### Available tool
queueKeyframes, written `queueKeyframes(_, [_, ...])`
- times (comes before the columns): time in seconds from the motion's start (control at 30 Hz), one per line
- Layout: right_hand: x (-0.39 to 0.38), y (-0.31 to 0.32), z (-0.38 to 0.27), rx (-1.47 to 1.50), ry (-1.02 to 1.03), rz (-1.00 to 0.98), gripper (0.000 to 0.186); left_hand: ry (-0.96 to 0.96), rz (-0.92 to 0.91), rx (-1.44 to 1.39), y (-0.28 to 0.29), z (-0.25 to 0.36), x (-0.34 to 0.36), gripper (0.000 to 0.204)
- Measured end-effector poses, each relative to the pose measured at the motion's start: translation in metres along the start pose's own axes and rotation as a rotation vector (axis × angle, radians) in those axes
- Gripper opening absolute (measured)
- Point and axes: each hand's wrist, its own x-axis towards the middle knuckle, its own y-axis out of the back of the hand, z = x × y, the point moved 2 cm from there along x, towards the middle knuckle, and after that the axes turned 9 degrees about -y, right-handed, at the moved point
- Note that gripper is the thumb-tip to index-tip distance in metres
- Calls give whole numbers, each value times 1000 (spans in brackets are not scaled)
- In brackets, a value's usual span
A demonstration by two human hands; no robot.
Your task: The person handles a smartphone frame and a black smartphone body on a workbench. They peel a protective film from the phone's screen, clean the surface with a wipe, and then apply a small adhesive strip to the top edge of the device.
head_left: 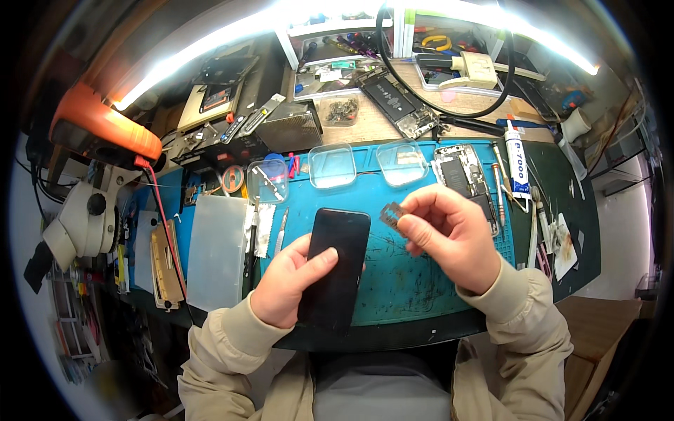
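Note:
My left hand (pixel 293 281) is closed round a black smartphone (pixel 340 259), thumb across its dark screen and fingertips showing at the far edge. The phone is tilted, its top pointing away from me, above a blue work mat (pixel 414 281). To the right, my right hand (pixel 453 235) pinches a thin razor blade (pixel 393 216) between thumb and fingers. The blade has a cut-out slot along its middle and points toward the phone, apart from it. Beyond my right hand lies an opened phone (pixel 465 175) with its inner parts bare.
Clear plastic boxes (pixel 332 165) stand along the mat's far side. A white glue tube (pixel 517 161) and screwdrivers (pixel 499 193) are at the right. On the left are a frosted plastic sheet (pixel 216 252), an orange multimeter (pixel 98 126) and a microscope (pixel 81 221). A black cable (pixel 435 109) loops at the back.

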Motion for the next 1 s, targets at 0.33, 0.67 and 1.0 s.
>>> queueKeyframes(0.33, [3,-11,12,14,0,5,18,55,-62,-9,-4,-4,-2,54])
queueKeyframes(0.67, [3,-12,11,-71,16,14,18,53,-83,-51,-3,-3,-1,50])
queueKeyframes(1.0, [2,-13,14,-76,6,25,20,49,-48,-36,-3,-4,-2,54])
